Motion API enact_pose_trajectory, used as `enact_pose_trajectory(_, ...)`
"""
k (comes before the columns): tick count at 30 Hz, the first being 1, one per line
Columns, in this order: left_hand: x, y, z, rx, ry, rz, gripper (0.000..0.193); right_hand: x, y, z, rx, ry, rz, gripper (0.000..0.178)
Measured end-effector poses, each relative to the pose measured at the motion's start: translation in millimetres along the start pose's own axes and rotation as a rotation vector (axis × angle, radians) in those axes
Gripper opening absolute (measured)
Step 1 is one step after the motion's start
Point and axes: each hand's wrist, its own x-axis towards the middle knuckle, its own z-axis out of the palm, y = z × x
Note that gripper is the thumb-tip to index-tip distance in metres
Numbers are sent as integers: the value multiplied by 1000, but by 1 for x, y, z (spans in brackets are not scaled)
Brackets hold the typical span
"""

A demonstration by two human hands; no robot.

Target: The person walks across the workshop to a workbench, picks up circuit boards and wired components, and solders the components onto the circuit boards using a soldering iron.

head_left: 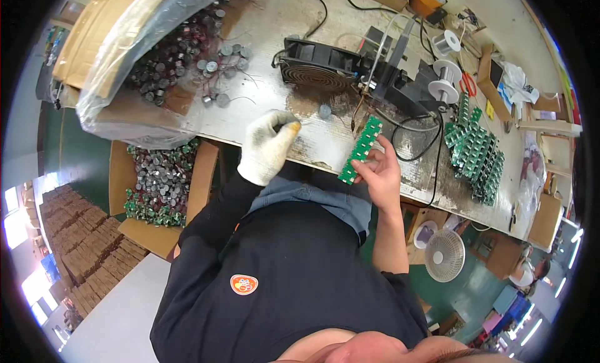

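The largest thing about the grip is the pale, scuffed workbench (269, 25), spreading beyond it and to both sides. A carton (100, 38) draped in clear plastic stands far off to the grip's left, and an open cardboard box (119, 175) full of small parts sits nearer the body on that same side, below the bench edge. Out to the right of the grip, well apart, lies a heap of green boards (478, 157); beyond it and a little left stands a black fan (319, 66). The grip itself belongs to the bare right hand (382, 175), whose thumb and fingers are closed on one long edge of a green circuit board (361, 152). The board lies just left of that palm, its long axis slanting from near the bench's front edge away and rightward, the far end toward a thin metal tip (356, 113). The gloved left hand (269, 147) is left of the grip and apart from the board, fingers curled toward the thumb; whether they hold anything I cannot tell. Smallest, a grey round part (325, 111) rests beyond and left of the grip, nearer the gloved fingers than the bare ones.
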Motion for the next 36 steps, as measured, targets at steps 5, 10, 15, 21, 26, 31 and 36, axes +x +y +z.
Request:
enact_pose_trajectory(5,-11,2,21,10,-173,-127,19,-3,1,6,162,-58,25,68)
enact_pose_trajectory(10,-6,2,32,4,-276,-144,21,-7,-1,13,188,-79,68,68)
enact_pose_trajectory(15,-3,3,42,8,-344,-190,22,-7,2,12,213,-94,81,69)
enact_pose_trajectory(21,0,7,49,-112,-359,-319,22,-9,8,10,228,-100,89,71)
enact_pose_trajectory(26,6,11,51,-104,-360,-325,21,-9,10,9,205,-109,86,72)
enact_pose_trajectory(31,3,8,52,-200,-347,-430,23,-13,8,10,200,-114,78,71)
enact_pose_trajectory(36,1,6,53,-257,-325,-446,23,-15,9,10,204,-113,66,70)
